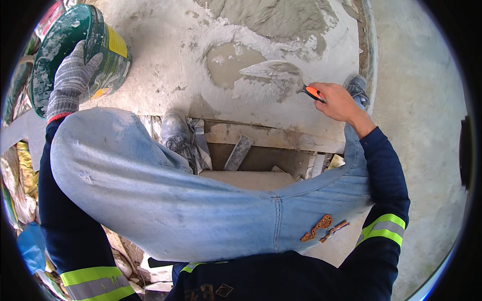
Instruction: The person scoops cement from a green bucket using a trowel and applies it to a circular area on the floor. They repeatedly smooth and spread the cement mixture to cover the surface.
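Note:
A green bucket [108, 75], smeared with dried grey mix and bearing a yellow label, leans tilted at the upper left. My left hand [73, 75], in a grey knitted glove, grips its rim. In my bare right hand [337, 103] is the orange and black handle of a pointing trowel [273, 69]. The wet, grey-coated blade points left, its tip at the edge of a shallow grey puddle [223, 78] on the pale slab. Pale powdery material rings that puddle. Beyond it spreads a heap of wet grey mortar [276, 17].
Below the slab's near edge, a recess [261, 155] holds a loose strip [239, 153] and rubble between my shoes [175, 133]. Bags and wrappings [20, 180] crowd the left side, with a blue plastic piece [32, 248] lower down. Smooth concrete floor [422, 125] lies to the right.

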A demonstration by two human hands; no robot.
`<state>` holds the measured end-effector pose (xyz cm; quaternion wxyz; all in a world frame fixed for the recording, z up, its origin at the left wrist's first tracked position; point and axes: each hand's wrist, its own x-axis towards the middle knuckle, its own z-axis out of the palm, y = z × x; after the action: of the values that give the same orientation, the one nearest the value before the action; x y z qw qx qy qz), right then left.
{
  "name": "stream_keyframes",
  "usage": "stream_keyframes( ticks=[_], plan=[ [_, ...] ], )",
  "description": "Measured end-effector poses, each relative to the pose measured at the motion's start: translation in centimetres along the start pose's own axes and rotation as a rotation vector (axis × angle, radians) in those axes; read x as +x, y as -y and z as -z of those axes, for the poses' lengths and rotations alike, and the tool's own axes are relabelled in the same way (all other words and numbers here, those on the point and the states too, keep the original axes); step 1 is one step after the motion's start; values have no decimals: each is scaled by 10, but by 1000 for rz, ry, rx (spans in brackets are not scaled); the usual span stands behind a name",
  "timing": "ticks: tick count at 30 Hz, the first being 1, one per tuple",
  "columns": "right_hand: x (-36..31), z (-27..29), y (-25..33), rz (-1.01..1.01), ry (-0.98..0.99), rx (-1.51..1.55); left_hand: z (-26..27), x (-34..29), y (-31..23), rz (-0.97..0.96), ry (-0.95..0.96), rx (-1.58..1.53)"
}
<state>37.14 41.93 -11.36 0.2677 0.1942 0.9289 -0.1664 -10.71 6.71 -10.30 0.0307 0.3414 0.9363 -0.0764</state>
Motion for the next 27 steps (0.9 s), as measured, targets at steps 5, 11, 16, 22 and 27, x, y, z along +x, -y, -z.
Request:
stream_keyframes(
  ticks=[5, 11, 16, 22, 27],
  plan=[
    [-7, -19, -7, 97, -62, -80, 2, -5, -2, 16, -22, 41],
    [-4, -39, 9, 26, 14, -318, 1, -1, -4, 32, 25, 8],
    [18, -67, 17, 11, 18, -396, -9, 2, 7, -1, -39, 1],
    [28, -67, 27, 21, -13, -367, 5, -5, -4, 45, 55, 17],
    [36, -63, 27, 4, -81, -341, -3, -2, 0, 12, -8, 16]
  ],
)
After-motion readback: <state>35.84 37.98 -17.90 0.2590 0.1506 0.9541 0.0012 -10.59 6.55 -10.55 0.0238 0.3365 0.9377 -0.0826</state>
